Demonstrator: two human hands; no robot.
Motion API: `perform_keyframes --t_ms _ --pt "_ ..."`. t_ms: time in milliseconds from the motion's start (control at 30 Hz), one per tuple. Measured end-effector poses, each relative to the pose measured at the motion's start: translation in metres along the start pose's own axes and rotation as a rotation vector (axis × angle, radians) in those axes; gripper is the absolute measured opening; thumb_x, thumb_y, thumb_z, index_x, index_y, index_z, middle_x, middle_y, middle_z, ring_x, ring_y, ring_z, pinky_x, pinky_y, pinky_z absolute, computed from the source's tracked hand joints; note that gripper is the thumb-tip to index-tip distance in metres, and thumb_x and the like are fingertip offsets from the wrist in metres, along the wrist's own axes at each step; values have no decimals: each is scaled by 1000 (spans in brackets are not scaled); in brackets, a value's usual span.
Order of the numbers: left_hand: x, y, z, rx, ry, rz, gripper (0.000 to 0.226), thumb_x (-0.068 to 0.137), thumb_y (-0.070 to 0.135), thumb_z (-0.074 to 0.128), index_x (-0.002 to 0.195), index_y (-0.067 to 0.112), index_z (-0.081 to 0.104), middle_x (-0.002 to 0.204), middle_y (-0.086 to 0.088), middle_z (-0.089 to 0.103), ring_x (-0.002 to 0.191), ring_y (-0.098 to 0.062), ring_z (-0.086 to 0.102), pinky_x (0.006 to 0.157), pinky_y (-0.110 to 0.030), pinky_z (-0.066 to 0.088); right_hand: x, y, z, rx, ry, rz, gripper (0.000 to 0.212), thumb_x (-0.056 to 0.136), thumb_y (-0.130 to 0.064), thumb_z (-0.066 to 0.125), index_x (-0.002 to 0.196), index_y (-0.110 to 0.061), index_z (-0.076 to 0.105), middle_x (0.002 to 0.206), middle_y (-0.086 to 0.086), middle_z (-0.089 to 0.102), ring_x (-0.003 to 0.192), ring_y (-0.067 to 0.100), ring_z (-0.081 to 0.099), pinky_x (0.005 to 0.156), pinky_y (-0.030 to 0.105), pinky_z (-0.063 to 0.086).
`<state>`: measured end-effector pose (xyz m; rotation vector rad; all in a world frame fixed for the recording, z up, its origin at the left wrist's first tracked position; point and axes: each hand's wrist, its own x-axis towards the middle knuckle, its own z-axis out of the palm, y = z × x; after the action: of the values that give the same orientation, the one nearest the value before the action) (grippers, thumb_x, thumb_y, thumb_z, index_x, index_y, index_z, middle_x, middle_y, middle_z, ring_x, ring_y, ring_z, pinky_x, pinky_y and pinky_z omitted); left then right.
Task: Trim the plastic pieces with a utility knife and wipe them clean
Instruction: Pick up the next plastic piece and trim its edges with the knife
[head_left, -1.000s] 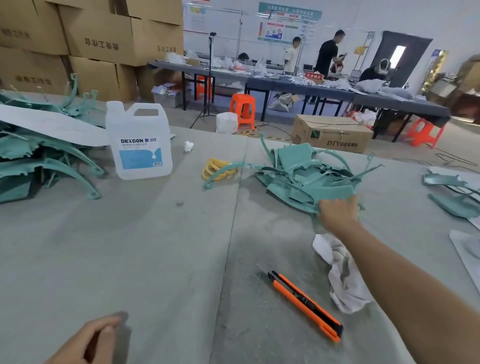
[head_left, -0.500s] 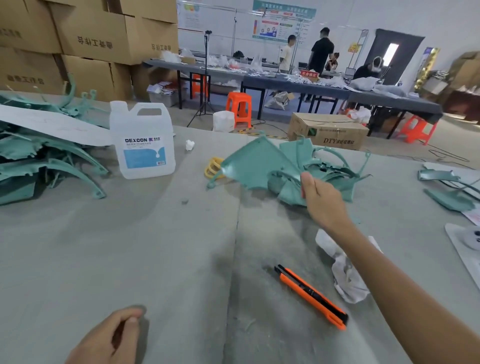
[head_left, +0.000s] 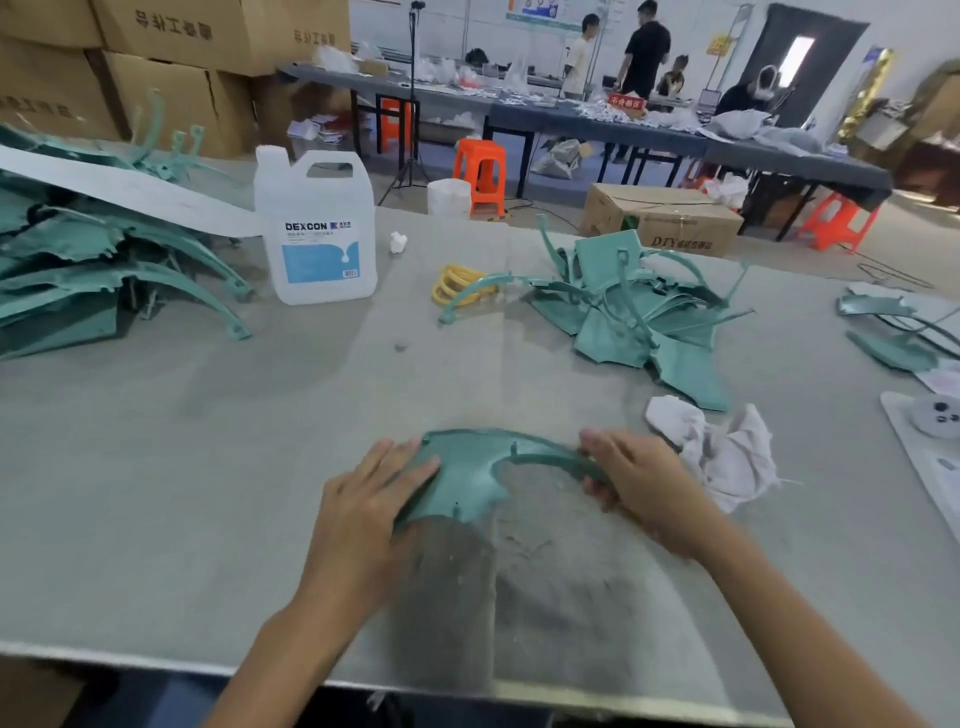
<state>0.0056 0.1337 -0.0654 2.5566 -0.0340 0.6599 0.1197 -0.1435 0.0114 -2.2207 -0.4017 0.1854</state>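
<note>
Plastic piece (head_left: 467, 470) lies under flat left hand (head_left: 363, 504), right hand (head_left: 641, 483) grip pinching its end.

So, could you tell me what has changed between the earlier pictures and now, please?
The right hand drew one teal plastic piece from the pile toward the person and grips its thin arm; the left hand came up and rests flat on its broad end. The knife is out of view. The jug and rag stayed put.

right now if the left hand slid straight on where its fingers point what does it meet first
The left hand lies on the teal plastic piece, so more of it, probably its far edge.
</note>
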Motion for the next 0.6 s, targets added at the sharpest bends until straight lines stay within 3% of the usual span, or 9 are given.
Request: perform_keyframes --t_ms 67,133,200,233,300,367,467,600 --pt "5 4 -9 -115 76 -120 46 86 26 77 131 30 66 133 9 64 117 -19 65 94 -31 49 -3 7 -18 191 244 85 32 106 -40 45 94 -28 72 86 -9 73 71 4 63 64 17 49" --pt "13 9 -16 -207 183 -229 23 93 40 65 113 31 73 106 7 76 91 -12 68 76 -30 51 -13 23 -29 201 442 132 24 105 -31 50 95 -24 71 90 -4 72 82 16 63 70 19 47" --pt "18 16 -16 -347 221 -322 33 93 52 56 84 23 68 73 -1 70 68 -19 63 60 -37 47 -29 47 -22 -135 367 107 16 101 -31 58 97 -23 71 93 0 71 89 24 65 74 21 47" --pt "21 19 -13 -457 222 -382 39 91 53 57 78 17 64 67 -6 65 63 -23 61 58 -41 49 -38 59 -16 -351 293 81 16 98 -34 63 103 -22 73 94 3 72 93 27 65 81 29 48" --pt "30 28 -6 -711 211 -491 33 86 44 67 81 12 68 72 -11 67 62 -21 64 59 -47 58 -48 76 -3 -657 220 22 27 94 -37 70 113 -19 73 98 10 71 99 36 63 90 41 42" --pt "41 35 2 -934 154 -580 23 78 36 76 87 14 72 82 -10 72 72 -17 69 57 -43 60 -48 79 1 -690 258 -3 28 93 -34 71 116 -17 72 99 11 70 99 39 61 90 45 40" --pt "48 39 15 -1098 68 -641 26 75 26 83 94 14 69 83 -1 74 73 -15 72 51 -32 56 -46 81 3 -629 305 -50 25 95 -24 70 116 -11 71 93 16 65 95 39 58 82 43 40" --pt "39 37 34 -1138 43 -709 32 83 19 81 107 13 61 102 -10 71 76 -17 73 47 -31 54 -50 79 0 -316 314 39 11 99 -30 60 108 -24 60 97 2 52 85 13 42 71 32 30"
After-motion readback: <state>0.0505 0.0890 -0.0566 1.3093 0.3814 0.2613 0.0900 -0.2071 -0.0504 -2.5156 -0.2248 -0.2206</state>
